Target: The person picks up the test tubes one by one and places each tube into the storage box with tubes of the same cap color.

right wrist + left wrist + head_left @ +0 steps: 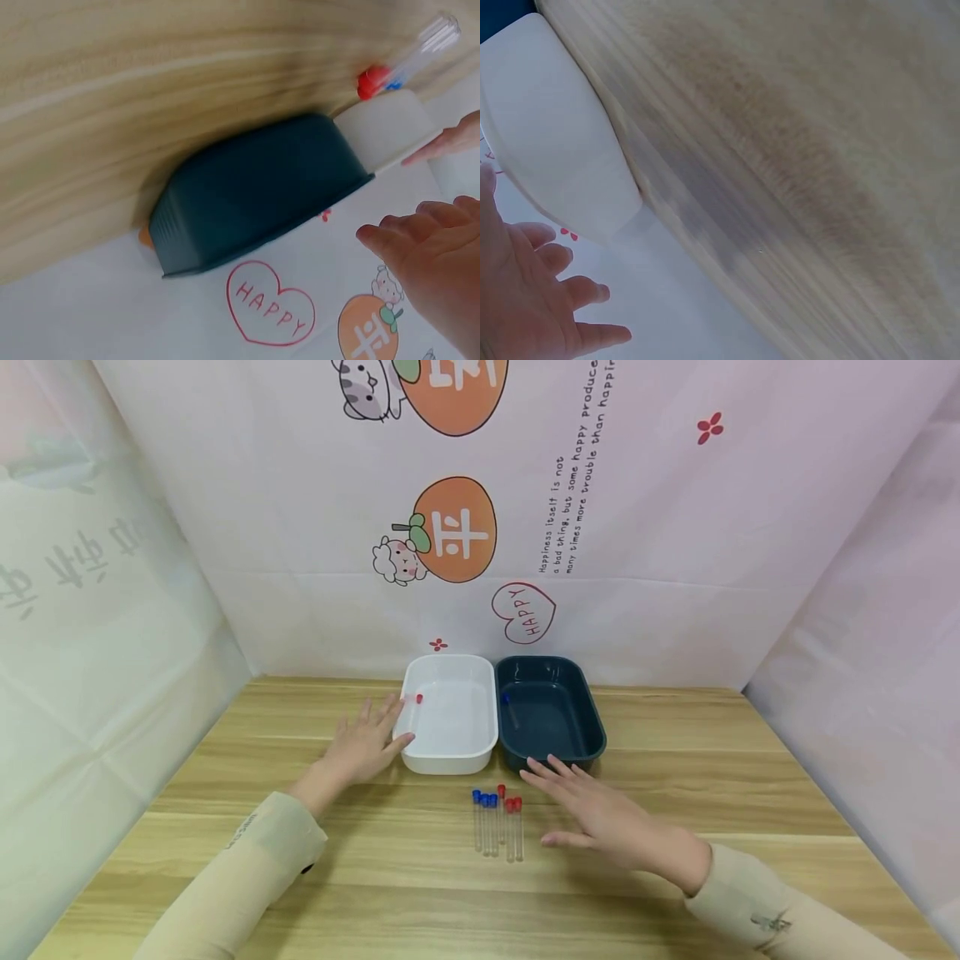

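My left hand is at the left side of the white tray, fingers spread and overlapping its rim in the head view. Inside that tray lies a clear tube with a red cap. My right hand hovers with extended fingers by the front edge of the dark teal tray, which contains a blue-capped tube. Between the hands, several clear test tubes lie in a row on the table: blue-capped ones on the left, red-capped ones on the right. Neither hand holds anything.
The wood-grain table ends at a printed white cloth backdrop right behind the trays. Cloth also hangs along the left and right sides. The two trays stand side by side.
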`<state>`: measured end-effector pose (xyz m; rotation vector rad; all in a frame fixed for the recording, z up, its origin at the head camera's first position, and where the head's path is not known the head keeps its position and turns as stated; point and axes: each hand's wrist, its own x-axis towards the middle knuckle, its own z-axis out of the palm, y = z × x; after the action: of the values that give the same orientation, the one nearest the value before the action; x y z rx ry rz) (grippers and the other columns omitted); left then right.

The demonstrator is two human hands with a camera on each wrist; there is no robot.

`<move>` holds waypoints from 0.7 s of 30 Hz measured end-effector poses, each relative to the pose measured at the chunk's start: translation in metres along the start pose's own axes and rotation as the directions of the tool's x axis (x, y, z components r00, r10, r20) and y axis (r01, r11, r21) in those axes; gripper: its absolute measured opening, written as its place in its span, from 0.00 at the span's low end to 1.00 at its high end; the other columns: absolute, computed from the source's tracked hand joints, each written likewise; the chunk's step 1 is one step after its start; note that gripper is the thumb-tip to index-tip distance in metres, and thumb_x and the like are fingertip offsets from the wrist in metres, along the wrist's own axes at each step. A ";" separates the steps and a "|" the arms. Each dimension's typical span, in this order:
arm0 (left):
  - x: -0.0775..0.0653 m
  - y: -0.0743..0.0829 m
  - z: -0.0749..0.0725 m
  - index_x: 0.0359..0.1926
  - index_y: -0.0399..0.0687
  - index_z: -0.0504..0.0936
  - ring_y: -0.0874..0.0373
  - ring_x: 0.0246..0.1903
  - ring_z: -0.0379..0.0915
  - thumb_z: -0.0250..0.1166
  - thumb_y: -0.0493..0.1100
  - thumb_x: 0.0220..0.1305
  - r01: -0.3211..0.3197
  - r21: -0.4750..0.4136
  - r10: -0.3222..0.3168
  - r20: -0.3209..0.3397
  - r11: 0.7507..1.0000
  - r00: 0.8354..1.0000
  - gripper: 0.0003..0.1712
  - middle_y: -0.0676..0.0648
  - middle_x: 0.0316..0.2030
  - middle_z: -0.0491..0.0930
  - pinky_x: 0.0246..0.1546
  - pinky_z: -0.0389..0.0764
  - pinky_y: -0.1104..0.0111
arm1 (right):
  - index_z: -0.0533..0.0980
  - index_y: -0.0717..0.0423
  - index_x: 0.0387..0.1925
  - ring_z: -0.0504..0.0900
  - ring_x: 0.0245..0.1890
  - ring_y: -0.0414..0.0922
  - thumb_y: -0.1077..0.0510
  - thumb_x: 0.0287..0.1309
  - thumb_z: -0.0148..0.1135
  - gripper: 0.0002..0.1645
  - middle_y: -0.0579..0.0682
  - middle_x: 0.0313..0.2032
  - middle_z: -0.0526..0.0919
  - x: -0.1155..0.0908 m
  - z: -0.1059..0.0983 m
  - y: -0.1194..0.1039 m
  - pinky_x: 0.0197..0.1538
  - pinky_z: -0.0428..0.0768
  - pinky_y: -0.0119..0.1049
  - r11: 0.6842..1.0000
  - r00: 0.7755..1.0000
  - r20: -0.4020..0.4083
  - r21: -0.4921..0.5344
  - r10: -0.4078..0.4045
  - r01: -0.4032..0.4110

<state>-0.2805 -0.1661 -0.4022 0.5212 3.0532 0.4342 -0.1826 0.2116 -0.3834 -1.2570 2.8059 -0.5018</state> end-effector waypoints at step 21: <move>0.001 -0.005 0.004 0.82 0.46 0.48 0.29 0.76 0.38 0.46 0.64 0.80 -0.002 -0.018 0.002 0.029 1.000 1.000 0.43 0.44 0.80 0.47 0.67 0.42 0.26 | 0.56 0.62 0.79 0.52 0.77 0.64 0.33 0.70 0.56 0.51 0.59 0.77 0.58 0.014 0.031 0.005 0.73 0.52 0.65 0.989 0.982 0.138 0.064 0.127 -0.137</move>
<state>-0.2826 -0.1689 -0.4069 0.5253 3.0180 0.4499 -0.1908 0.1955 -0.4130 -1.0413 2.7093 -0.4899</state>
